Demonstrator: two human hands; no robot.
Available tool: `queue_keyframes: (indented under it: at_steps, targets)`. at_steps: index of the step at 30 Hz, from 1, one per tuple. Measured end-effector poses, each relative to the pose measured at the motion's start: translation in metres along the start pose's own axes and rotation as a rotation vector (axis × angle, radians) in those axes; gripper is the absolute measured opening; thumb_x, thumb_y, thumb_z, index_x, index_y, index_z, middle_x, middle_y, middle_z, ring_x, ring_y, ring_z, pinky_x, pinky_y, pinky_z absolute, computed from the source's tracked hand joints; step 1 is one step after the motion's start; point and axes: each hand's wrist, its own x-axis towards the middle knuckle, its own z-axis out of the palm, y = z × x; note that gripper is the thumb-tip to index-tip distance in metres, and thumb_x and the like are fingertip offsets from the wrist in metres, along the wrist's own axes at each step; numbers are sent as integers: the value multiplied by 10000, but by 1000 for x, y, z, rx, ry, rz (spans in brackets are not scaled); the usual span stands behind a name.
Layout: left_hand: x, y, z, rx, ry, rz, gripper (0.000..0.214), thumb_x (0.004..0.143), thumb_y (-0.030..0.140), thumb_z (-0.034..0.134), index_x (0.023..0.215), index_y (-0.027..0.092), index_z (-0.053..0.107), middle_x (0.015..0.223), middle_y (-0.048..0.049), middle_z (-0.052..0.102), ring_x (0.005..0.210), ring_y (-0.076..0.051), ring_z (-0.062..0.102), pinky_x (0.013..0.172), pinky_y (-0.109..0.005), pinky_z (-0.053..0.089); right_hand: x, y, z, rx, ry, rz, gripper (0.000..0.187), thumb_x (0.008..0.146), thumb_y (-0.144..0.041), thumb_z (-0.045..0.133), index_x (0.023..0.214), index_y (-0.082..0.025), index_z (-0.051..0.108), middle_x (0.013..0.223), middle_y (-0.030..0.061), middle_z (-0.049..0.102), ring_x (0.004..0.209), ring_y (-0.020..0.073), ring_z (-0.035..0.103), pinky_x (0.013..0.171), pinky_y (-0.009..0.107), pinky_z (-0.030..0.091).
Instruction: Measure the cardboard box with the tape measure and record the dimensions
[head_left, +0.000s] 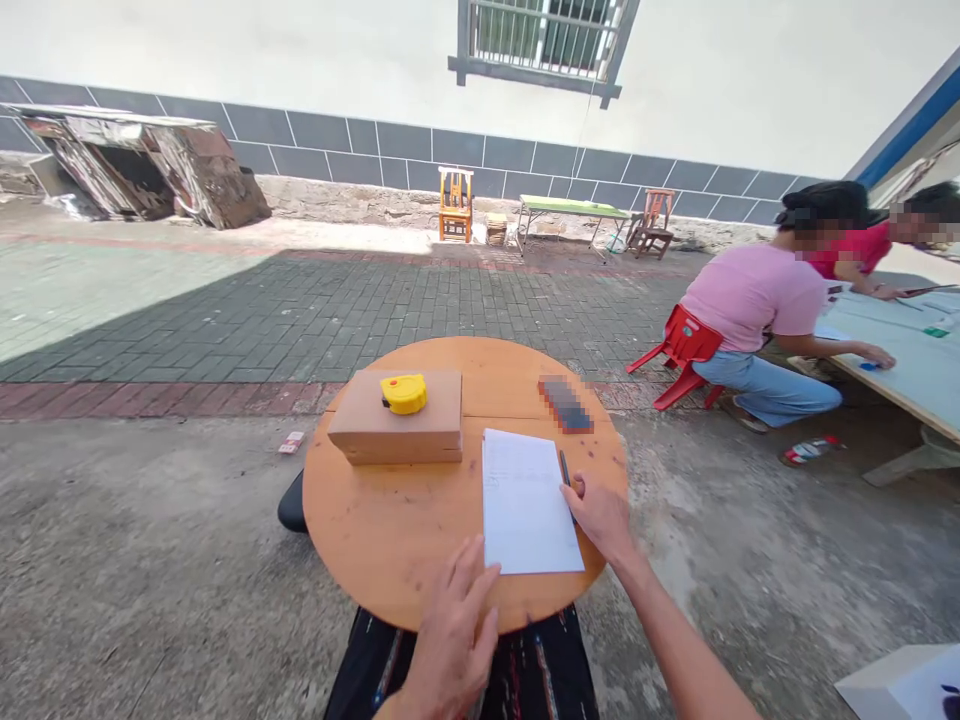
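A round wooden table [390, 530] stands in front of me. On it lies a white sheet of paper [525, 500], with a dark pen [564, 467] along its right edge. My right hand [600, 515] rests beside the paper's right edge, fingers curled on the pen. My left hand [454, 625] lies open and flat at the table's near edge, fingertips touching the paper's lower left corner. A cardboard box [397, 430] sits at the far left of the table with a yellow tape measure [403, 393] on top.
A small blurred dark object [565, 403] lies at the table's far right. Two people sit at a long table [900, 365] on the right, one on a red chair [682, 345]. Wooden chairs [455, 203] and a green table [570, 210] stand by the far wall.
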Motion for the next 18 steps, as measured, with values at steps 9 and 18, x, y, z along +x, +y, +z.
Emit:
queue_keyframes:
  at_steps: [9,18]
  targets:
    - [11,8,16,229,-128,82,418,882,226,523,1299,236,557,1471,-91,461,1331,-296,436,1006,-479,450,-6,21,-8,160,37,17,372,832,-238,446,1139,-165,644,788,73,695,762,242,638,654,306,378]
    - [9,10,22,295,5,102,374,913,319,519,1270,227,582,1439,-80,503,1304,-287,465,1025,-451,404,-36,35,-15,708,-68,-17,482,851,-441,407,1127,-118,636,599,-5,583,526,191,558,523,317,469]
